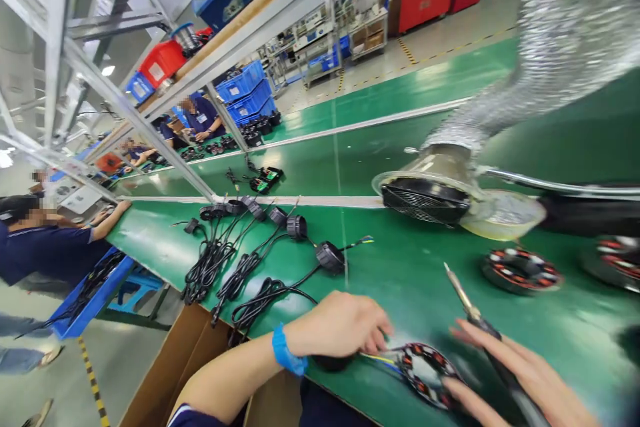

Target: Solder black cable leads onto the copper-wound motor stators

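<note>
My left hand (345, 325), with a blue band at the wrist, is closed at the fingertips over thin yellow and blue wires (384, 360). These run to a stator (434, 395), a ring of red, white and dark coils lying on the green bench. Under my left wrist a round black part (333, 363) is mostly hidden. My right hand (530, 367) grips a soldering iron (485, 327), its bare tip pointing up and away from the stator. One right finger rests at the stator's right rim.
Black caps with coiled cables (273, 290) lie in a row leftward. Another stator (520, 270) sits beyond the iron. A fume hood (425, 197) with foil ducting stands behind. An open cardboard box (170, 353) is below the bench edge. A co-worker (45, 240) sits far left.
</note>
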Action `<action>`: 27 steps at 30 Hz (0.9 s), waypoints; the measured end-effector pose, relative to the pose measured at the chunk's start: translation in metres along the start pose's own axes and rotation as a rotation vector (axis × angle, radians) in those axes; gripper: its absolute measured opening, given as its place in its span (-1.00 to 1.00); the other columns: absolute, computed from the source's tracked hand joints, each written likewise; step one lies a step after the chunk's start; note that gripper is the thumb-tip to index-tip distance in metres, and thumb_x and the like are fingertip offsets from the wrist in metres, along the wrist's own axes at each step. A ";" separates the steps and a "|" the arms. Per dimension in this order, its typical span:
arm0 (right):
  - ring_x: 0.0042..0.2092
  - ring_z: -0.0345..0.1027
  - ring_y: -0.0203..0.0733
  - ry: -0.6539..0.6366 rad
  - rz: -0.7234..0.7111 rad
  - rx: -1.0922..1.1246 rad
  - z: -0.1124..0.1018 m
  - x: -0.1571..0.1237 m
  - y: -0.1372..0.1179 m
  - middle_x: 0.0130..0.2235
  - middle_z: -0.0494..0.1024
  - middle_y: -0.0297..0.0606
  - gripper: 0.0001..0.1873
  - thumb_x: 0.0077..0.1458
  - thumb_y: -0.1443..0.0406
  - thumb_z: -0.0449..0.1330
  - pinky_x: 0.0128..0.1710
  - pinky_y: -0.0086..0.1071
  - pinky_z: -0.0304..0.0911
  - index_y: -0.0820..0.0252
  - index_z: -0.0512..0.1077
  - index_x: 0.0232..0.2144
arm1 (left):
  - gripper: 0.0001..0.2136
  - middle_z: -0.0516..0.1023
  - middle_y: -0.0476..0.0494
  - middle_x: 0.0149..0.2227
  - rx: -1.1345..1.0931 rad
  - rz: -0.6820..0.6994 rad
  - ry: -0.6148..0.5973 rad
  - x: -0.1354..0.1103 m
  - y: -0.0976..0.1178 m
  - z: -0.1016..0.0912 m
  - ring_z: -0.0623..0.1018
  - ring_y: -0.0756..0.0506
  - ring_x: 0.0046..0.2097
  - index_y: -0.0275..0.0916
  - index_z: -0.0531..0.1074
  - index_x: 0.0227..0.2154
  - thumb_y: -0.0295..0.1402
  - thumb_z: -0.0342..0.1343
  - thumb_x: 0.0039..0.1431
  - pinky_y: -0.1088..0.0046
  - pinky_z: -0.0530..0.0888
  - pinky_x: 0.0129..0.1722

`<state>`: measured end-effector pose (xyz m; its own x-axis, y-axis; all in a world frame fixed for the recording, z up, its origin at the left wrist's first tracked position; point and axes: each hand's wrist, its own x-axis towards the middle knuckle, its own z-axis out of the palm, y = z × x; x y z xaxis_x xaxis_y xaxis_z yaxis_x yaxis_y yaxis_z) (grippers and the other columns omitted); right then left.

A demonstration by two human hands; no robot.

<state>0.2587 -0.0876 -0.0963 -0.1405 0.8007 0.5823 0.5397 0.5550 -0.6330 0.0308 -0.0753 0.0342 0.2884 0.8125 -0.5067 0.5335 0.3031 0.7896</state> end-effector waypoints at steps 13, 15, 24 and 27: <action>0.00 0.41 0.21 0.110 -0.070 -0.440 -0.023 0.084 0.029 0.00 0.46 0.09 -0.53 0.33 0.25 0.04 -0.07 0.00 0.37 0.27 0.26 0.24 | -0.72 0.52 -0.03 -0.49 0.396 0.293 0.551 0.023 0.018 -0.076 0.46 -0.02 -0.42 -0.27 0.50 -0.41 -0.23 0.00 0.29 0.50 0.31 -0.37; -0.01 0.41 0.14 0.108 -0.044 -0.358 -0.023 0.075 0.026 0.00 0.45 0.02 -0.53 0.32 0.25 0.07 -0.05 -0.04 0.37 0.18 0.24 0.24 | -0.71 0.55 -0.06 -0.45 0.416 0.324 0.482 0.029 0.023 -0.071 0.48 -0.03 -0.38 -0.28 0.51 -0.43 -0.26 -0.01 0.29 0.50 0.32 -0.34; -0.04 0.47 -0.18 -0.070 -0.058 0.051 -0.019 0.027 0.007 -0.01 0.43 -0.22 -0.57 0.31 0.33 0.10 -0.02 -0.36 0.39 -0.06 0.26 0.19 | -0.75 0.62 -0.23 -0.22 0.786 0.390 0.141 0.054 0.044 -0.017 0.57 -0.15 -0.16 -0.31 0.55 -0.14 -0.33 0.00 0.33 0.39 0.43 -0.10; 0.02 0.43 -0.06 0.015 0.031 -0.022 -0.017 0.027 0.000 0.04 0.39 -0.17 -0.54 0.25 0.21 0.20 0.02 -0.26 0.39 -0.03 0.28 0.17 | -0.73 0.58 -0.24 -0.15 0.846 0.375 0.132 0.069 0.042 -0.009 0.56 -0.18 -0.10 -0.28 0.53 -0.03 -0.29 0.07 0.30 0.35 0.45 -0.05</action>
<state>0.2691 -0.0701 -0.0715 -0.1110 0.8138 0.5704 0.5617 0.5248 -0.6396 0.0655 -0.0019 0.0358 0.4939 0.8496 -0.1850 0.8403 -0.4118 0.3525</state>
